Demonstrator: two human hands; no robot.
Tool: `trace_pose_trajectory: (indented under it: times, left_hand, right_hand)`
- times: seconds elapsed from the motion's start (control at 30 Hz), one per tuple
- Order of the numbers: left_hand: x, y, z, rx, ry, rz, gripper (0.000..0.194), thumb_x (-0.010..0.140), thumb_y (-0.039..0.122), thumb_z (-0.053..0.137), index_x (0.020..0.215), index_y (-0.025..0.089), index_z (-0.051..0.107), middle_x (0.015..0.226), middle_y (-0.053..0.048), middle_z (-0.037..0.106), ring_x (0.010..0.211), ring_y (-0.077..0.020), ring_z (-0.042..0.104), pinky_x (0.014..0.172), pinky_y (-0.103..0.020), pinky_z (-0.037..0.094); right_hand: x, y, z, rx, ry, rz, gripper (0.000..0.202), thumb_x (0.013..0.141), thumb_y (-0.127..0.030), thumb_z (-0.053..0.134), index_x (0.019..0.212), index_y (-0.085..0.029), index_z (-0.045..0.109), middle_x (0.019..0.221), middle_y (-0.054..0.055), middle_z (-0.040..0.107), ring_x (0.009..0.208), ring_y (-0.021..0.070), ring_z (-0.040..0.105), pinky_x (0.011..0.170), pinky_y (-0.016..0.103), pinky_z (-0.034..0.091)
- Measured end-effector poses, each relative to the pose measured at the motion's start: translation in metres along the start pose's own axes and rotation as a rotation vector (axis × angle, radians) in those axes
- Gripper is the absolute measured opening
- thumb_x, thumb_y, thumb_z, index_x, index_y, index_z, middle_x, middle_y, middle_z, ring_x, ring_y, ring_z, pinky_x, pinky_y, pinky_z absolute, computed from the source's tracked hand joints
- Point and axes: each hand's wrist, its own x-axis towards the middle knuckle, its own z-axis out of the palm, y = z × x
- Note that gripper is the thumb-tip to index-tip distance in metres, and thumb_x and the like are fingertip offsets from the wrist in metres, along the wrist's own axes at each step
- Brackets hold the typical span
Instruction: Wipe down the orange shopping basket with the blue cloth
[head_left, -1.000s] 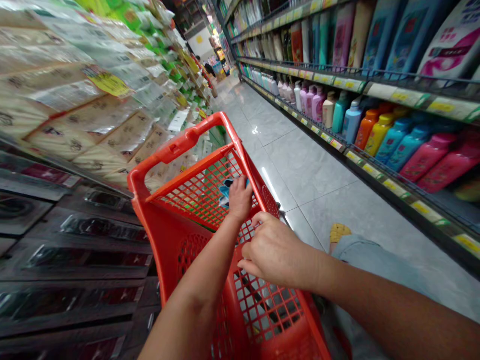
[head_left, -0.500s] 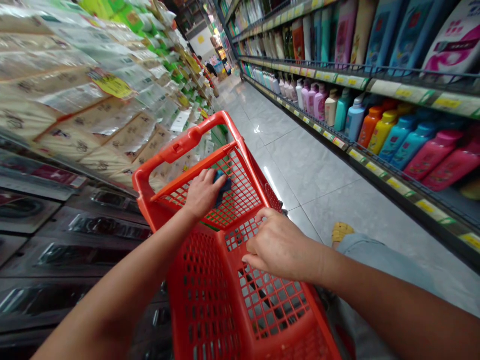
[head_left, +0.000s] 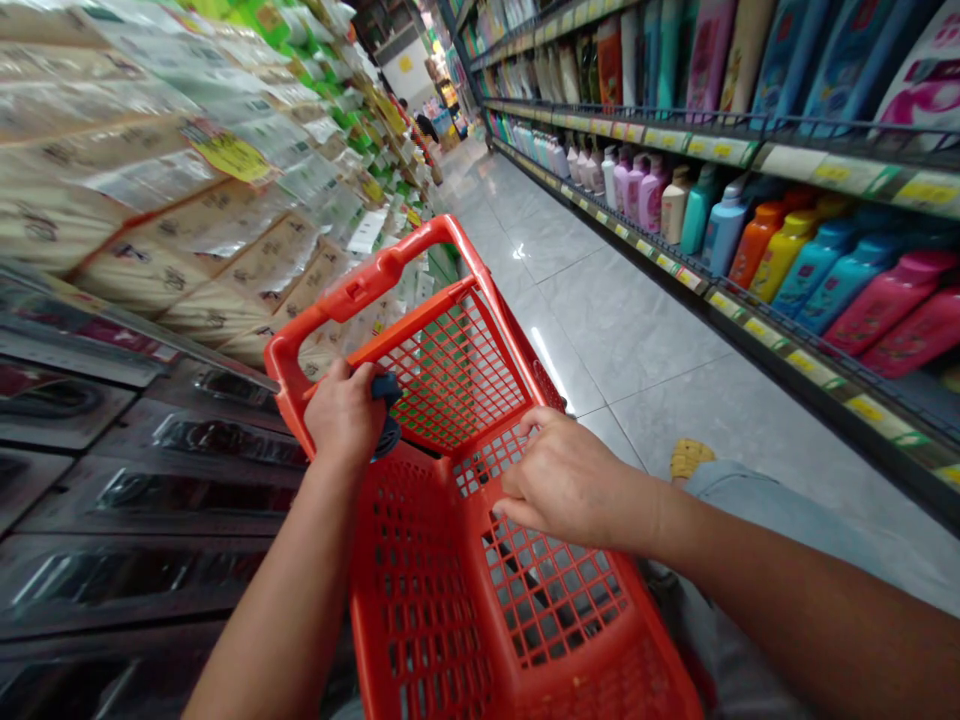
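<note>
A red plastic shopping basket cart (head_left: 465, 560) with lattice walls and a raised handle fills the middle of the view. My left hand (head_left: 346, 412) is at its upper left, beside the lattice panel, with fingers wrapped round a dark blue cloth-like item (head_left: 386, 432). Part of that item hangs below the fingers. My right hand (head_left: 559, 480) is over the cart's right side, fingers curled, index finger bent at the rim. What the right hand grips, if anything, is hidden.
Shelves of colourful bottles (head_left: 836, 270) run along the right. Wrapped packs (head_left: 150, 190) are stacked at left, above boxed dark items (head_left: 210, 435). A tiled floor (head_left: 592, 310) leads to a distant person (head_left: 426, 127). A yellow shoe (head_left: 690, 457) shows at right.
My left hand has moved left and down along the lattice panel, carrying the dark blue item. My right hand has stayed at the cart's right side. The view has shifted slightly.
</note>
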Motion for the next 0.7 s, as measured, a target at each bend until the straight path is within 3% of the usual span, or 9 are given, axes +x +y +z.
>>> trace_pose_trajectory:
  times: [0.1, 0.2, 0.33, 0.4, 0.57, 0.63, 0.7]
  left_hand:
    - [-0.005, 0.003, 0.012, -0.023, -0.184, 0.045, 0.029, 0.084, 0.026, 0.056, 0.106, 0.026, 0.075, 0.107, -0.008, 0.069, 0.093, -0.0285, 0.068, 0.069, -0.034, 0.048]
    - [-0.005, 0.000, 0.014, -0.045, -0.242, 0.011, 0.025, 0.081, 0.028, 0.060, 0.098, 0.027, 0.078, 0.098, -0.008, 0.073, 0.091, -0.0308, 0.069, 0.069, -0.036, 0.050]
    - [-0.005, -0.017, 0.002, -0.061, -0.160, -0.176, 0.040, 0.088, 0.034, 0.051, 0.121, 0.022, 0.071, 0.114, -0.016, 0.071, 0.097, -0.0381, 0.069, 0.074, -0.047, 0.052]
    - [-0.007, -0.022, -0.001, -0.073, -0.146, -0.221, 0.042, 0.088, 0.034, 0.050, 0.122, 0.020, 0.070, 0.116, -0.018, 0.071, 0.098, -0.0394, 0.068, 0.075, -0.050, 0.052]
    - [-0.013, -0.013, 0.003, -0.157, -0.252, -0.088, 0.026, 0.072, 0.037, 0.069, 0.096, 0.029, 0.077, 0.087, -0.006, 0.075, 0.087, -0.0306, 0.070, 0.074, -0.037, 0.053]
    - [-0.015, -0.007, 0.000, -0.191, -0.205, -0.048, 0.031, 0.076, 0.038, 0.066, 0.105, 0.031, 0.075, 0.098, -0.004, 0.075, 0.095, -0.0276, 0.069, 0.079, -0.035, 0.054]
    - [-0.018, -0.005, -0.008, -0.240, -0.053, -0.058, 0.038, 0.085, 0.038, 0.057, 0.120, 0.030, 0.068, 0.116, -0.005, 0.071, 0.108, -0.0263, 0.065, 0.088, -0.036, 0.053]
  right_hand:
    - [0.000, 0.000, 0.000, 0.013, 0.012, -0.007, 0.032, 0.095, -0.041, 0.064, 0.072, -0.021, 0.077, 0.062, 0.001, 0.073, 0.063, 0.0158, 0.057, 0.087, 0.035, 0.031]
    - [0.000, -0.001, 0.000, 0.011, 0.007, -0.025, 0.032, 0.094, -0.041, 0.065, 0.072, -0.020, 0.076, 0.062, 0.001, 0.073, 0.062, 0.0148, 0.055, 0.087, 0.035, 0.031]
    - [0.000, 0.001, -0.002, 0.006, -0.003, -0.041, 0.033, 0.094, -0.039, 0.065, 0.069, -0.020, 0.075, 0.063, 0.001, 0.073, 0.060, 0.0137, 0.053, 0.084, 0.035, 0.031]
    - [-0.001, 0.002, -0.002, 0.006, -0.003, -0.038, 0.034, 0.094, -0.040, 0.064, 0.068, -0.020, 0.075, 0.062, 0.001, 0.072, 0.061, 0.0138, 0.053, 0.083, 0.034, 0.031]
    - [-0.003, 0.002, -0.001, -0.013, 0.027, -0.040, 0.034, 0.093, -0.039, 0.064, 0.068, -0.020, 0.075, 0.062, 0.001, 0.071, 0.066, 0.0151, 0.055, 0.084, 0.035, 0.031]
    - [-0.003, 0.001, -0.001, -0.011, 0.032, -0.044, 0.033, 0.093, -0.039, 0.064, 0.068, -0.020, 0.075, 0.062, 0.001, 0.071, 0.067, 0.0156, 0.056, 0.084, 0.035, 0.031]
    - [-0.003, 0.001, -0.003, 0.000, 0.025, -0.041, 0.034, 0.093, -0.039, 0.064, 0.068, -0.019, 0.075, 0.062, 0.002, 0.071, 0.067, 0.0157, 0.056, 0.084, 0.035, 0.032]
